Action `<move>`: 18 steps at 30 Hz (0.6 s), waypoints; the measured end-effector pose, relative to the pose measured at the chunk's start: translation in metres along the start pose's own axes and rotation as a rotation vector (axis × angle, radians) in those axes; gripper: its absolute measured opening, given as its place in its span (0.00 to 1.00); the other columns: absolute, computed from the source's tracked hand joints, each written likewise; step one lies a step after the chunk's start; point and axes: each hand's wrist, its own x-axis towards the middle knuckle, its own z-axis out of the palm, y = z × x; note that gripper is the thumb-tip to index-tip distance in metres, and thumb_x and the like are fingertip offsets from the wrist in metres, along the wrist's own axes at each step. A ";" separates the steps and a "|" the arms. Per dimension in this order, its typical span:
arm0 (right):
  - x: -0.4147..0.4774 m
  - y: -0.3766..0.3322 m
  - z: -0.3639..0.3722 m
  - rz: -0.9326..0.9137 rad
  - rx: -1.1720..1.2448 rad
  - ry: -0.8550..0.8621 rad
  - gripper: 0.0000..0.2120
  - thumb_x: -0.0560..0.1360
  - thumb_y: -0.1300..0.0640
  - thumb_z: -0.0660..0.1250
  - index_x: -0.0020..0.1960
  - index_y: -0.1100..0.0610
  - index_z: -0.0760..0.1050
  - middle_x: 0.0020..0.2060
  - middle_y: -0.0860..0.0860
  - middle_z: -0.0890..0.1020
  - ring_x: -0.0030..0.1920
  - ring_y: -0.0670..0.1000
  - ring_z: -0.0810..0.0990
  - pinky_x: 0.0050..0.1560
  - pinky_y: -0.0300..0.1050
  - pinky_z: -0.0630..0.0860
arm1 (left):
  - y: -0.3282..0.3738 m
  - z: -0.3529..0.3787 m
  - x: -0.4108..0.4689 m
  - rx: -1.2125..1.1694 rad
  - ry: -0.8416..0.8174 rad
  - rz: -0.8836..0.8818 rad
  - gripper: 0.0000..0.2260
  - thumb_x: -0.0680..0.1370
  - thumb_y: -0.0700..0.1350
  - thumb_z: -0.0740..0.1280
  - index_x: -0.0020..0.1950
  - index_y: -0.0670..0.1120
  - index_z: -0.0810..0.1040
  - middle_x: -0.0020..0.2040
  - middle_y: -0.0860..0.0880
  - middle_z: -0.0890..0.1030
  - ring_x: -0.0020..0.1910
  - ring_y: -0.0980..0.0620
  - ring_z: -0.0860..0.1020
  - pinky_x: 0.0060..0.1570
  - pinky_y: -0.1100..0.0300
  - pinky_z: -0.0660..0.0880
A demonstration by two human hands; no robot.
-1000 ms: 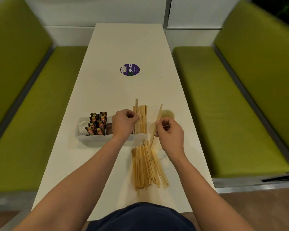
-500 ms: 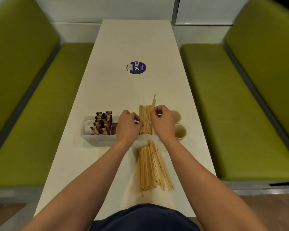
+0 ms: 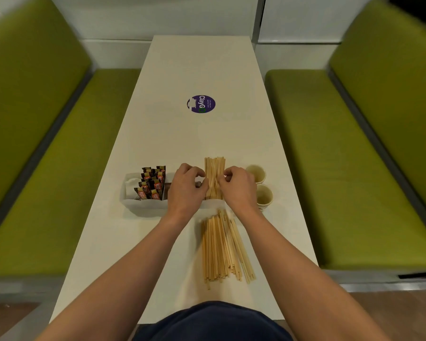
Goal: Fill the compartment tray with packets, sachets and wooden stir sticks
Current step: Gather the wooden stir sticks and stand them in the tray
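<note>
A white compartment tray (image 3: 143, 205) sits mid-table. Its left part holds upright dark and orange packets (image 3: 151, 182). Its right part holds a bundle of wooden stir sticks (image 3: 214, 173) standing on end. My left hand (image 3: 187, 187) and my right hand (image 3: 236, 187) flank that bundle, fingers curled in against its sides. A loose pile of stir sticks (image 3: 221, 249) lies flat on the table just in front of the tray. The tray's middle section is mostly hidden behind my left hand.
Two small paper cups (image 3: 263, 196) stand right of the tray. A round purple sticker (image 3: 201, 104) marks the white table (image 3: 194, 57) further back. Green bench seats (image 3: 330, 156) run along both sides.
My right hand carried a single stick from the right into the tray's bundle. Both hands now close in on the bundle, and its sticks stand more evenly together.
</note>
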 end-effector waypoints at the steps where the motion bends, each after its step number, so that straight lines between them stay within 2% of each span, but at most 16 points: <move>1: -0.004 0.001 -0.003 -0.009 0.012 0.007 0.12 0.81 0.53 0.66 0.58 0.59 0.82 0.49 0.52 0.85 0.49 0.52 0.82 0.49 0.51 0.80 | 0.001 -0.002 -0.004 -0.004 0.015 0.014 0.06 0.78 0.47 0.71 0.53 0.47 0.82 0.51 0.54 0.74 0.37 0.63 0.77 0.41 0.58 0.78; 3: -0.016 0.004 -0.010 -0.034 0.047 0.023 0.12 0.80 0.52 0.67 0.58 0.58 0.82 0.47 0.50 0.84 0.48 0.50 0.82 0.50 0.52 0.81 | 0.003 -0.008 -0.014 0.006 0.039 0.046 0.05 0.78 0.46 0.71 0.52 0.47 0.83 0.48 0.54 0.75 0.40 0.60 0.76 0.43 0.62 0.75; 6: -0.041 0.014 -0.020 -0.045 0.109 -0.007 0.08 0.79 0.53 0.69 0.55 0.55 0.83 0.43 0.45 0.84 0.44 0.45 0.82 0.49 0.47 0.82 | 0.001 -0.015 -0.037 0.000 -0.002 0.052 0.03 0.77 0.47 0.71 0.50 0.50 0.82 0.45 0.56 0.75 0.43 0.60 0.75 0.44 0.69 0.70; 9: -0.068 0.032 -0.025 -0.016 0.075 -0.087 0.06 0.78 0.51 0.70 0.50 0.51 0.84 0.41 0.42 0.84 0.42 0.43 0.81 0.47 0.46 0.82 | -0.006 -0.014 -0.066 -0.009 -0.116 -0.045 0.05 0.76 0.53 0.71 0.48 0.53 0.82 0.44 0.58 0.78 0.44 0.60 0.77 0.44 0.63 0.74; 12: -0.090 0.052 -0.021 0.065 -0.024 -0.192 0.08 0.77 0.48 0.70 0.52 0.50 0.84 0.44 0.43 0.85 0.46 0.45 0.82 0.51 0.48 0.81 | -0.013 -0.007 -0.092 0.013 -0.266 -0.208 0.08 0.74 0.58 0.71 0.42 0.55 0.81 0.40 0.57 0.81 0.41 0.59 0.79 0.43 0.54 0.80; 15: -0.100 0.063 -0.014 0.097 -0.133 -0.259 0.13 0.76 0.45 0.69 0.55 0.51 0.84 0.49 0.46 0.85 0.51 0.49 0.82 0.52 0.47 0.79 | -0.010 0.002 -0.109 0.108 -0.372 -0.275 0.13 0.74 0.62 0.70 0.40 0.53 0.80 0.37 0.57 0.80 0.38 0.58 0.79 0.43 0.53 0.80; 18: -0.102 0.062 -0.007 0.109 -0.185 -0.275 0.15 0.75 0.45 0.69 0.55 0.53 0.83 0.50 0.48 0.84 0.51 0.52 0.82 0.52 0.49 0.79 | -0.003 0.010 -0.115 0.136 -0.383 -0.310 0.15 0.73 0.64 0.69 0.39 0.53 0.78 0.36 0.56 0.80 0.38 0.56 0.78 0.40 0.54 0.79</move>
